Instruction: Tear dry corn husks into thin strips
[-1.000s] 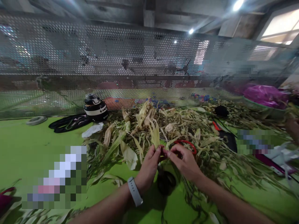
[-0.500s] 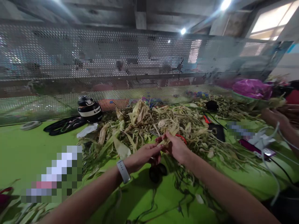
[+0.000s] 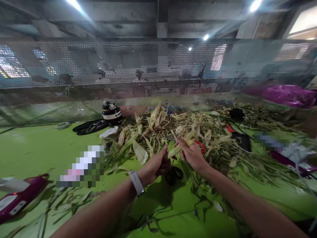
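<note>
Grey concrete ceiling and bright lamps hang over a tall perforated metal screen [image 3: 148, 62], which stands along the far side of a bright green bench [image 3: 32, 140]. Across the middle of the bench spreads a tangled heap of dry, straw-coloured husks and stems [image 3: 215, 132]. At its near edge, over the bench, the right hand [image 3: 194, 154] has its fingers clenched round a long, pale yellow-green husk strip [image 3: 174, 151], which slants from lower left to upper right. The left hand [image 3: 158, 164], wearing a pale grey watch strap [image 3: 136, 182] at the wrist, is curled at the strip's lower end, thumb raised (whether its fingers actually pinch it, I cannot tell). Just beyond the right hand shows a red curved handle [image 3: 203, 146], and below the two hands lie black looped handles [image 3: 174, 176] in shadow. Left of the heap stand a rounded black bottle with a white band [image 3: 112, 114], a flat black looped item [image 3: 90, 127] beside it, and a crumpled white sheet [image 3: 109, 132]. Magenta plastic devices lie well apart, one near left [image 3: 26, 196], one far right [image 3: 288, 161], below a shiny purple plastic bag [image 3: 288, 96].
</note>
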### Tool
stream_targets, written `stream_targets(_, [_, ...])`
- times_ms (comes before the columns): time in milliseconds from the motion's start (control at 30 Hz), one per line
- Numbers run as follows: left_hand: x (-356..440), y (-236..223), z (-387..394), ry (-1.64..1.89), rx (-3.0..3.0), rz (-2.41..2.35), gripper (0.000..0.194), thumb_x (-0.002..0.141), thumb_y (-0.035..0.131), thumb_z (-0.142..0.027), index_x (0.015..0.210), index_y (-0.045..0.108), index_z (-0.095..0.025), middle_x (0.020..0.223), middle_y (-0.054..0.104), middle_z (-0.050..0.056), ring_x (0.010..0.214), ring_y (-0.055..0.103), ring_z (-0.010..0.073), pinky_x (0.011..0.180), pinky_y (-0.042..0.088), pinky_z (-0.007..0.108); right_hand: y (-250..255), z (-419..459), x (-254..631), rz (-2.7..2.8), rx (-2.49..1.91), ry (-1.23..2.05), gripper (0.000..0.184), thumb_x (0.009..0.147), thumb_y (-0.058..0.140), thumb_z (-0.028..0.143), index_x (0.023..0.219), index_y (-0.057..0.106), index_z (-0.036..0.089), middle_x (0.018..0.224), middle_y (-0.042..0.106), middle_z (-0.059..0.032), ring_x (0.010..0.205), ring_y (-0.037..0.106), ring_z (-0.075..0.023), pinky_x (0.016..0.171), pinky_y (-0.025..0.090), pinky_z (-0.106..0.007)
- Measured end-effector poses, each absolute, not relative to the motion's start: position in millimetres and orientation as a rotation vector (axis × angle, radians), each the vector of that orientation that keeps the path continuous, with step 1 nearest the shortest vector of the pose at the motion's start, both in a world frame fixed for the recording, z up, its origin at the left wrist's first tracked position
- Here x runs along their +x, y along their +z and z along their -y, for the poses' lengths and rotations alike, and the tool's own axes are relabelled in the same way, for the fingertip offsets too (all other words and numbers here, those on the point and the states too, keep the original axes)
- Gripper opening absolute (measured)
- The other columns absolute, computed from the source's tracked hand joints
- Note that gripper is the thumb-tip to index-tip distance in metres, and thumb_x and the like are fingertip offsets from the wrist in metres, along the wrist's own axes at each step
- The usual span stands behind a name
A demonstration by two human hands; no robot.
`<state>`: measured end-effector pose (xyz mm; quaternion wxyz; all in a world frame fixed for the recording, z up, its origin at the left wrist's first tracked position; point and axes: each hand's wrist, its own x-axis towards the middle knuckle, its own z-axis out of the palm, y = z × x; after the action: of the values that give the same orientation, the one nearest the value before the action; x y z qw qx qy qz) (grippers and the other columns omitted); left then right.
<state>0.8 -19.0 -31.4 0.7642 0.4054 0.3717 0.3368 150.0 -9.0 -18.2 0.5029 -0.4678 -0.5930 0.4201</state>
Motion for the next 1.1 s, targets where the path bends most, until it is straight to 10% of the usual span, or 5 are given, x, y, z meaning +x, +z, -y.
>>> stream_targets(500, [-18,-15,4,0.824,1.797,-0.964,0.032,0.085,0.037,-0.045,0.066,0.038,-0.019,0.053,0.030,-0.008,0.045,0.026,0.0064,0.043,0.023,0.019,-15,-4,161,1.034,-1.190,1.301,0.043,0.077,0.047,0.051,0.051,0.041,0.018,0.030,0.036,0.0067,0.026,0.024,-0.0036,0.028,0.015,-0.017])
stream_targets(633, [-30,-4,-2,0.780,2.009,-1.054,0.032,0.085,0.037,-0.043,0.064,0.039,-0.019,0.056,0.033,-0.007,0.050,0.030,0.0076,0.047,0.025,0.020,5,-10,188,0.980,-1.077,0.897,0.031,0.079,0.048,0.044,0.061,0.044,0.019,0.034,0.030,0.0101,0.028,0.023,-0.0051,0.030,0.019,-0.018])
stream_targets(767, [-29,-4,0,0.693,2.144,-1.047,0.032,0.085,0.037,-0.043,0.065,0.042,-0.018,0.057,0.034,-0.006,0.051,0.030,0.0081,0.047,0.025,0.021,16,1,192,1.400,-0.899,0.229,0.020,0.083,0.048,0.035,0.095,0.051,0.020,0.066,0.055,0.0011,0.059,0.053,-0.0121,0.057,0.044,-0.024])
stream_targets(867, [-23,-1,4,0.645,2.174,-0.927,0.030,0.084,0.040,-0.042,0.069,0.048,-0.017,0.059,0.040,-0.005,0.054,0.034,0.0082,0.049,0.027,0.021,8,10,180,2.189,-0.895,0.111,0.021,0.087,0.042,0.036,0.092,0.056,0.020,0.085,0.060,-0.0054,0.083,0.055,-0.0183,0.083,0.039,-0.037])
stream_targets(1100, [-28,4,2,0.733,1.675,-0.791,0.025,0.079,0.050,-0.043,0.082,0.050,-0.017,0.060,0.049,-0.005,0.050,0.049,0.0077,0.048,0.037,0.019,-9,12,164,2.311,-1.003,0.590,0.033,0.091,0.033,0.041,0.072,0.046,0.018,0.062,0.044,0.0025,0.056,0.041,-0.0102,0.052,0.032,-0.021])
